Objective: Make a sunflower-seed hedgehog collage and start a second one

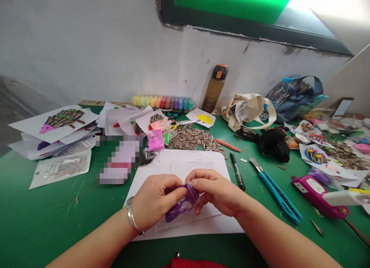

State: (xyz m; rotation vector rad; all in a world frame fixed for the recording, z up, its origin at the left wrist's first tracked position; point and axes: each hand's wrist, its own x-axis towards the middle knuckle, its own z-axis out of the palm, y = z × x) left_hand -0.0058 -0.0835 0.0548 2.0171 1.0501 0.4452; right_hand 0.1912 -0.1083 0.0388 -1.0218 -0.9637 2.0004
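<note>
Between my two hands is a small clear packet of purple modelling clay (pixel 182 207), held over white paper sheets (pixel 144 218). My left hand (pixel 157 198), with a silver bangle at the wrist, pinches the packet's left side between thumb and fingers. At its upper right edge, the thumb and index finger of my right hand (pixel 218 191) are closed on the wrapper. Beneath the hands, the top sheet bears a faint curved pencil line. Just beyond the paper lie a pink clay packet (pixel 155 139), a green one (pixel 167 138) and a pile of striped sunflower seeds (pixel 196 138).
Right of the paper are a black pen (pixel 237 171), a blue utility knife (pixel 277 193) and a magenta glue gun (pixel 319 196). At left sits a stack of hedgehog pictures (pixel 26 123). A brown bottle (pixel 214 89), clay packets in a row (pixel 163 102) and bags (pixel 251 110) stand behind.
</note>
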